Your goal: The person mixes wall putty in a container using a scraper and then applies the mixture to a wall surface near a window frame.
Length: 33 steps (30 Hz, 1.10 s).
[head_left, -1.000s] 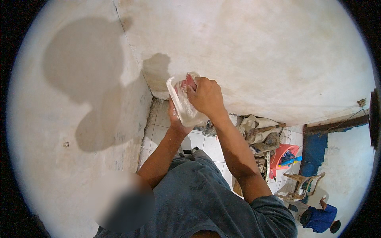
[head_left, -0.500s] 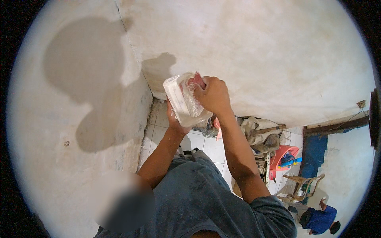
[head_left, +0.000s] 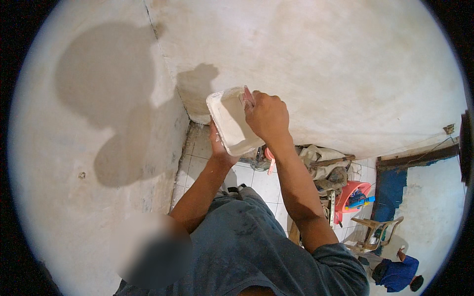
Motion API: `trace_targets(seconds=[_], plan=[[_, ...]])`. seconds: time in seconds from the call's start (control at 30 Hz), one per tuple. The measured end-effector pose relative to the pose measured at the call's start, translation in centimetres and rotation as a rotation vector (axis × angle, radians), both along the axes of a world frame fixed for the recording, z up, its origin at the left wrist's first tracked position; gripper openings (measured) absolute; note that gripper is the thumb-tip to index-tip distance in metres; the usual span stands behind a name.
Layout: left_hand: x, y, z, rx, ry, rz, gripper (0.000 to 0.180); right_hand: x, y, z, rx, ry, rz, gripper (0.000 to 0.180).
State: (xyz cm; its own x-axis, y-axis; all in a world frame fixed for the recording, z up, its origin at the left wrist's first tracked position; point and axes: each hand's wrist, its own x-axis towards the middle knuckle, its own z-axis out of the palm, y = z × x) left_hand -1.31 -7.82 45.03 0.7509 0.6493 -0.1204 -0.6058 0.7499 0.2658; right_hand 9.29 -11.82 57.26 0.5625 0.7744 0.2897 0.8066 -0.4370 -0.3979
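Observation:
My left hand (head_left: 218, 145) cups a rectangular white plastic tub (head_left: 217, 123) from below and from its left side. The tub tilts so that its inside shows, with a layer of smooth white paste (head_left: 234, 121) in it. At the tub's right edge, my right hand (head_left: 269, 116) is closed around a red scraper (head_left: 248, 95), which I see nearly edge-on. The fingers hide most of the scraper, and its lower end is out of sight. White smears mark the tub's rim and the scraper. Two off-white walls meet in a corner just beyond the tub.
Cloth sheets and a wooden stick (head_left: 333, 162) lie along the right-hand wall. A red plastic container (head_left: 351, 193) and a tan plastic chair (head_left: 368, 232) stand farther right. Another person in a blue shirt (head_left: 399, 272) is at the lower right. White tiles (head_left: 266, 185) cover the floor.
The scraper has turned from showing its flat, paste-smeared side to nearly edge-on. My right hand has shifted slightly right, uncovering the paste's smooth surface. The left hand still supports the tub.

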Motion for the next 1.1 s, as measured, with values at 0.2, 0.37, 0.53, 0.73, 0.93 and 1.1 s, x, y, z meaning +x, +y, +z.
trace_targets(seconds=[0.2, 0.37, 0.53, 0.73, 0.93, 1.1], plan=[[-0.1, -0.4, 1.8, -0.016, -0.061, -0.022, 0.065, 0.5, -0.1, 0.5, -0.017, -0.068, 0.073, 0.022], [-0.1, -0.4, 1.6, -0.052, -0.086, -0.051, 0.065, -0.3, 0.1, 0.1, -0.009, -0.087, 0.065, 0.019], [-0.3, -0.4, 1.5, -0.075, -0.044, -0.038, 0.069, -0.4, -0.2, 0.1, -0.015, -0.049, 0.100, 0.020], [-0.3, -0.3, 0.8, -0.065, -0.047, -0.030, 0.068, -0.5, -0.6, 0.2, -0.007, 0.008, 0.073, 0.024], [-0.3, -0.1, 1.6, -0.028, -0.079, -0.041, 0.068, -1.3, -0.3, 0.2, 0.036, 0.068, 0.117, 0.030], [-0.3, 0.0, 1.4, 0.011, -0.134, -0.027, 0.066, -1.6, 0.0, 0.3, 0.010, 0.080, 0.131, 0.032]])
